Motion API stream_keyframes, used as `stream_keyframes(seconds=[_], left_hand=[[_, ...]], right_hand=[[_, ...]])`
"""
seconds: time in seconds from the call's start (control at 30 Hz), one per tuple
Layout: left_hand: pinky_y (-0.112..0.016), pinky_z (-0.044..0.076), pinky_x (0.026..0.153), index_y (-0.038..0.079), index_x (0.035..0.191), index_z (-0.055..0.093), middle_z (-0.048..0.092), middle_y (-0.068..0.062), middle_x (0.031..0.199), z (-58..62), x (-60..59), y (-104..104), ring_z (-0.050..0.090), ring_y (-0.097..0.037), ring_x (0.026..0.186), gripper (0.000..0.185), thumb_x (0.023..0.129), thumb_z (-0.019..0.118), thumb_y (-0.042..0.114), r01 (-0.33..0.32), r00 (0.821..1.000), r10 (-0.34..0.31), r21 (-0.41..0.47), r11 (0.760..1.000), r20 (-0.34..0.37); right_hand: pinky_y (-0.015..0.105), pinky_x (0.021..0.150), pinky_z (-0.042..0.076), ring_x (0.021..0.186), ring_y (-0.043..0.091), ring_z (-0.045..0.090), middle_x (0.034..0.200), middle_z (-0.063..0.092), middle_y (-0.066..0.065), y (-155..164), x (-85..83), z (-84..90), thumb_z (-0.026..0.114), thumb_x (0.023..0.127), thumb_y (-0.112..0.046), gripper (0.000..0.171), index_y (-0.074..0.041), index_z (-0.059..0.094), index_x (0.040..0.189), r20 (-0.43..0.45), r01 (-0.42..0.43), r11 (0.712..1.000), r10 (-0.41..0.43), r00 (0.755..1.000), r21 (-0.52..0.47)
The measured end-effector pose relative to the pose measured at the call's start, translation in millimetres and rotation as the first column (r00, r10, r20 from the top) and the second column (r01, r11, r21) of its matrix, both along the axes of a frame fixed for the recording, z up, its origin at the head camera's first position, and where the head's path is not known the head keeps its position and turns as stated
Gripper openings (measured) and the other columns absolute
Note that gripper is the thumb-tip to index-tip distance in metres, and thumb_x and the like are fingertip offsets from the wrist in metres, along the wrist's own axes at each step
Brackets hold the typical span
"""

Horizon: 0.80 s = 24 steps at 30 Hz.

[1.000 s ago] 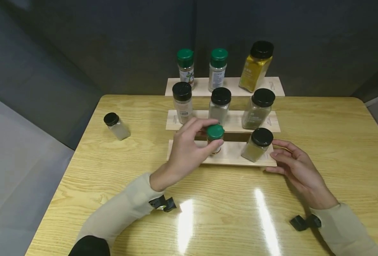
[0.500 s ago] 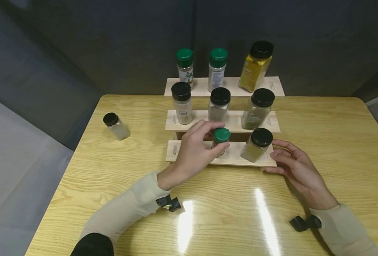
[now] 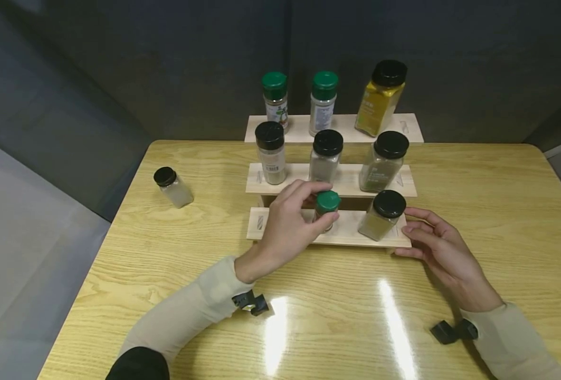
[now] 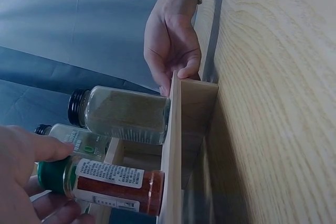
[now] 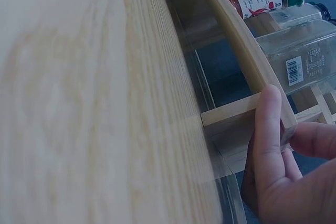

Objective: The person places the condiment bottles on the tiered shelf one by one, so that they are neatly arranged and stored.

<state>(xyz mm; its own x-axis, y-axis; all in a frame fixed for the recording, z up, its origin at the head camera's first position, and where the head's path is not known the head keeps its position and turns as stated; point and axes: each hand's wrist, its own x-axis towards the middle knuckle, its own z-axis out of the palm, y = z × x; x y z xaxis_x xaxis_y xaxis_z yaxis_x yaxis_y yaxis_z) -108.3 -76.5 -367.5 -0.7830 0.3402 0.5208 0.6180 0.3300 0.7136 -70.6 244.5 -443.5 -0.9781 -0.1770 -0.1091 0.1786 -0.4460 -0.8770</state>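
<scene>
A small green-capped spice jar [image 3: 329,201] with red contents [image 4: 110,182] stands on the bottom step of a three-step wooden rack [image 3: 346,235]. My left hand [image 3: 322,201] grips this jar, thumb on the near side and fingers over the cap. A black-capped jar [image 3: 383,214] stands just right of it on the same step. My right hand [image 3: 409,232] rests against the right end of the bottom step, with the thumb [image 5: 268,124] along the board's end and the fingers loosely extended.
The middle step holds three black-capped jars [image 3: 326,155]. The top step holds two green-capped jars [image 3: 275,100] and a tall yellow jar [image 3: 380,97]. One loose black-capped jar [image 3: 173,186] stands on the wooden table [image 3: 356,316] at the left. A dark wall is behind.
My left hand carried the green-capped jar a little to the right and down onto the bottom step, then stayed there. The right hand has not moved.
</scene>
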Motion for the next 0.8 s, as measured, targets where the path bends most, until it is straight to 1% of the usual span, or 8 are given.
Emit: stream_keyframes(seconds=[0.23, 0.33, 0.47, 0.57, 0.63, 0.7, 0.8], left_hand=[[-0.030, 0.060, 0.087, -0.001, 0.131, 0.071, 0.069, -0.011, 0.113, -0.8, 0.5, 1, 0.069, -0.023, 0.099, 0.050, 0.087, 0.094, 0.007, -0.014, 1.000, 0.014, -0.018, 1.000, -0.003], [-0.029, 0.058, 0.089, 0.000, 0.131, 0.071, 0.068, -0.011, 0.116, -0.8, 1.4, 1, 0.068, -0.023, 0.101, 0.052, 0.086, 0.095, 0.009, -0.017, 1.000, 0.017, -0.013, 1.000, -0.017], [-0.031, 0.060, 0.090, -0.002, 0.129, 0.071, 0.069, -0.013, 0.118, -0.4, 3.3, -3, 0.067, -0.025, 0.103, 0.046, 0.089, 0.091, 0.008, -0.008, 0.999, 0.010, 0.050, 0.999, -0.049], [-0.037, 0.062, 0.089, -0.005, 0.126, 0.071, 0.070, -0.017, 0.119, 1.7, 3.8, -9, 0.068, -0.031, 0.104, 0.038, 0.093, 0.085, 0.007, -0.014, 0.997, 0.024, 0.120, 0.993, -0.080], [-0.042, 0.063, 0.088, -0.006, 0.125, 0.071, 0.070, -0.019, 0.120, 4.8, 2.7, -17, 0.067, -0.036, 0.104, 0.034, 0.095, 0.082, 0.005, -0.034, 0.994, 0.050, 0.168, 0.985, -0.093], [-0.045, 0.063, 0.087, -0.008, 0.123, 0.071, 0.070, -0.021, 0.119, 8.0, -0.4, -28, 0.067, -0.041, 0.104, 0.032, 0.096, 0.080, 0.006, -0.074, 0.990, 0.096, 0.207, 0.976, -0.102], [-0.041, 0.063, 0.086, -0.009, 0.120, 0.072, 0.071, -0.023, 0.116, 11.9, -7.6, -49, 0.067, -0.043, 0.102, 0.030, 0.097, 0.077, 0.008, -0.160, 0.976, 0.192, 0.259, 0.952, -0.103]], right_hand=[[0.042, 0.080, 0.068, 0.097, 0.017, 0.069, 0.106, 0.066, 0.008, 1, 1.5, 0.9, 0.048, 0.109, 0.017, 0.044, -0.011, 0.073, 0.131, 0.016, 0.009, 1.000, -0.009, 1.000, 0.011], [0.042, 0.080, 0.068, 0.097, 0.017, 0.069, 0.106, 0.066, 0.008, 1, 1.5, 1.5, 0.048, 0.109, 0.017, 0.043, -0.011, 0.072, 0.132, 0.015, 0.010, 1.000, -0.010, 1.000, 0.009], [0.043, 0.080, 0.068, 0.097, 0.017, 0.069, 0.107, 0.066, 0.008, 0, 0.9, 2.1, 0.048, 0.109, 0.017, 0.043, -0.011, 0.072, 0.132, 0.012, 0.005, 1.000, -0.005, 1.000, 0.004], [0.043, 0.080, 0.068, 0.097, 0.017, 0.070, 0.106, 0.066, 0.008, 0, 0.5, 2.4, 0.048, 0.109, 0.017, 0.043, -0.011, 0.072, 0.132, 0.011, 0.005, 1.000, -0.005, 1.000, 0.005], [0.042, 0.080, 0.068, 0.097, 0.017, 0.070, 0.106, 0.067, 0.008, 0, 0.1, 2.4, 0.048, 0.109, 0.017, 0.043, -0.011, 0.072, 0.132, 0.013, 0.005, 1.000, -0.005, 1.000, 0.005], [0.042, 0.080, 0.068, 0.097, 0.017, 0.070, 0.106, 0.067, 0.007, 0, 0.0, 2.2, 0.049, 0.109, 0.017, 0.043, -0.011, 0.072, 0.131, 0.014, 0.007, 1.000, -0.007, 1.000, 0.006], [0.042, 0.080, 0.068, 0.097, 0.017, 0.070, 0.106, 0.066, 0.007, 1, 0.3, 1.7, 0.049, 0.109, 0.016, 0.043, -0.012, 0.073, 0.131, 0.021, 0.009, 1.000, -0.010, 1.000, 0.010]])
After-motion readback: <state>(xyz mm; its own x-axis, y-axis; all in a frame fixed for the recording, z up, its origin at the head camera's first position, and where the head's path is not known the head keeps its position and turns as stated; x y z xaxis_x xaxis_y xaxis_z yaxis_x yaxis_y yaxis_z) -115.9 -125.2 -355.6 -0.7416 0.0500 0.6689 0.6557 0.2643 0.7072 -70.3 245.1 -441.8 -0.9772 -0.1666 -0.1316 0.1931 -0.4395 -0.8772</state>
